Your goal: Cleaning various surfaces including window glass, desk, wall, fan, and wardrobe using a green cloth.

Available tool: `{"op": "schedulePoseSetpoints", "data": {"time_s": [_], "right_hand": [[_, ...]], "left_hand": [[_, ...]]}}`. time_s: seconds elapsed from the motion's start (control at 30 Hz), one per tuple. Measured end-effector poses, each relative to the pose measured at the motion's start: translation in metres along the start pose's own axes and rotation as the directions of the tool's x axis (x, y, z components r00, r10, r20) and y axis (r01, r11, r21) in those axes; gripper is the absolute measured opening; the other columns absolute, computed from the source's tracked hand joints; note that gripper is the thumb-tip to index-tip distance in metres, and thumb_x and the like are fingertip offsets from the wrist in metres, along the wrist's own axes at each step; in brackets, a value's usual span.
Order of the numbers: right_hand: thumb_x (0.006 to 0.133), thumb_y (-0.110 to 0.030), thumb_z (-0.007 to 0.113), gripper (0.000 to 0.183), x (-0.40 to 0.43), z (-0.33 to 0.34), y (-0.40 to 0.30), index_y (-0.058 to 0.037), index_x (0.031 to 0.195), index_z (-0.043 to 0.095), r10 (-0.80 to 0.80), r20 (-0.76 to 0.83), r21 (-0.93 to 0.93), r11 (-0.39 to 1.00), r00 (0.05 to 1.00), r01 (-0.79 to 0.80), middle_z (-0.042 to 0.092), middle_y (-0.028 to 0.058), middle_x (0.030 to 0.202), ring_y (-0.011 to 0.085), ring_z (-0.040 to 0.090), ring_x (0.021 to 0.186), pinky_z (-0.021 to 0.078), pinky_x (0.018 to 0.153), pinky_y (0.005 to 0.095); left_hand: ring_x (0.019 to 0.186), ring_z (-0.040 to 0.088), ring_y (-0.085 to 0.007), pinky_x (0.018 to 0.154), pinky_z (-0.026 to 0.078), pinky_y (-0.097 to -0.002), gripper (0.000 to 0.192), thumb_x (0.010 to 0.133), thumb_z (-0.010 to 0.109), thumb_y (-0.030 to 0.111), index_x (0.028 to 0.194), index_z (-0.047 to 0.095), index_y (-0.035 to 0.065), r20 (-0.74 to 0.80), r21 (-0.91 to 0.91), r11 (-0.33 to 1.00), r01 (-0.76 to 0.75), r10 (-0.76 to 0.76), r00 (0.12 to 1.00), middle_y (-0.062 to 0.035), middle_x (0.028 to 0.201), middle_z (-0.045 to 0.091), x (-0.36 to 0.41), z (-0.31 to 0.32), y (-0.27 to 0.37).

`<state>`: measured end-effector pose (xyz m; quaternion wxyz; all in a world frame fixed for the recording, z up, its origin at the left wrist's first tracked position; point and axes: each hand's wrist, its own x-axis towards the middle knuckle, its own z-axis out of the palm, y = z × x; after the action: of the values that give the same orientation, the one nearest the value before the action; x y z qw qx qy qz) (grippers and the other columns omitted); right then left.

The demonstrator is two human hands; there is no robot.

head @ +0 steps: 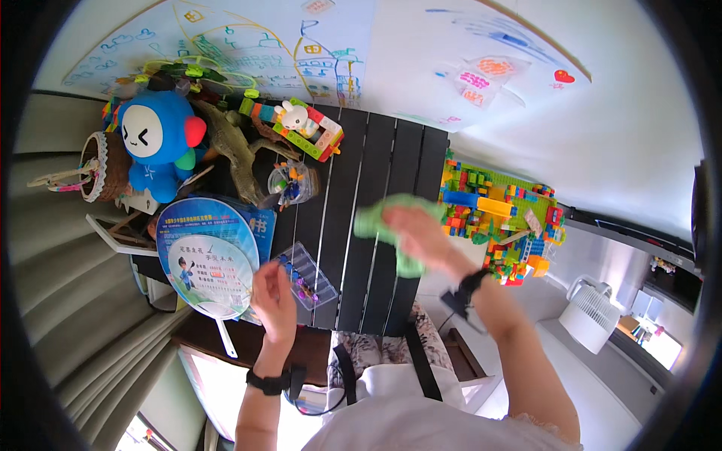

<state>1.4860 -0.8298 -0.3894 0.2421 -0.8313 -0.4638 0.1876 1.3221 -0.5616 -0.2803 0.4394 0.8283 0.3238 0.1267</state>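
My right hand [416, 234] presses a light green cloth [414, 265] onto the right part of a black slatted table [338, 225]. Both hand and cloth are blurred by motion. My left hand [274, 301] has its fingers curled at the left edge of a clear plastic compartment box [324, 284]. Whether those fingers grip the box's rim cannot be told. Small blue and purple pieces lie inside the box. Left of that hand, a round hand fan [217, 276] with a white handle rests on a blue printed book or folder [264, 222].
Along the table's left side stand a blue plush toy [161, 141], a wicker basket [115, 169], a toy crocodile [234, 152], a clear jar [302, 183] and a building-block box [321, 132] holding a rabbit figure. Beyond the right edge sits a building-block baseplate [507, 194]. A drawn-on whiteboard [395, 56] borders the back.
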Motion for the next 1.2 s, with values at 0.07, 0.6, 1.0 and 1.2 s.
{"op": "schedulePoseSetpoints", "data": {"time_s": [0.07,0.6,1.0,1.2], "right_hand": [[0.072,-0.012,0.064,0.066,0.041,-0.039,0.024,-0.0118,0.133,0.040,0.036,-0.164,-0.179,0.982,0.986,-0.066,0.037,0.0080,0.140,0.0261,0.037,0.127,0.0305,0.104,0.0436],[0.076,-0.015,0.058,0.056,-0.118,0.060,-0.095,-0.0116,0.130,0.046,0.045,0.066,0.048,0.998,0.997,-0.048,0.038,0.0053,0.140,0.0227,0.034,0.130,0.0249,0.108,0.0417],[0.083,-0.015,0.049,0.046,-0.137,0.045,-0.097,-0.0149,0.129,0.048,-0.057,0.156,0.115,0.993,0.986,0.039,0.039,-0.0010,0.141,0.0140,0.036,0.130,0.0262,0.108,0.0338],[0.081,-0.013,0.051,0.048,-0.122,0.039,-0.094,-0.0128,0.129,0.047,-0.120,0.178,0.185,0.979,0.977,0.087,0.039,0.0016,0.140,0.0159,0.037,0.129,0.0275,0.107,0.0350]], "left_hand": [[0.065,0.061,-0.0169,0.053,0.048,-0.0267,0.016,0.086,0.058,0.005,0.101,0.052,-0.0014,0.112,0.149,0.988,0.035,-0.052,0.992,-0.0132,0.085,0.061,-0.026,-0.011,-0.023],[0.052,0.063,-0.0234,0.043,0.053,-0.0313,0.023,0.088,0.049,0.002,0.109,0.039,-0.0018,0.233,-0.028,0.925,0.380,-0.363,0.902,-0.0180,0.079,0.057,-0.028,0.050,-0.066],[0.067,0.064,-0.0268,0.059,0.059,-0.0386,0.032,0.088,0.048,0.004,0.112,0.027,-0.0007,0.438,-0.486,0.618,0.619,-0.441,0.784,-0.0203,0.089,0.054,0.061,0.211,0.045],[0.067,0.065,-0.0282,0.061,0.058,-0.0375,0.048,0.088,0.056,0.014,0.120,0.024,-0.0020,0.474,-0.518,0.545,0.659,-0.458,0.752,-0.0227,0.089,0.058,0.102,0.236,0.071]]}}
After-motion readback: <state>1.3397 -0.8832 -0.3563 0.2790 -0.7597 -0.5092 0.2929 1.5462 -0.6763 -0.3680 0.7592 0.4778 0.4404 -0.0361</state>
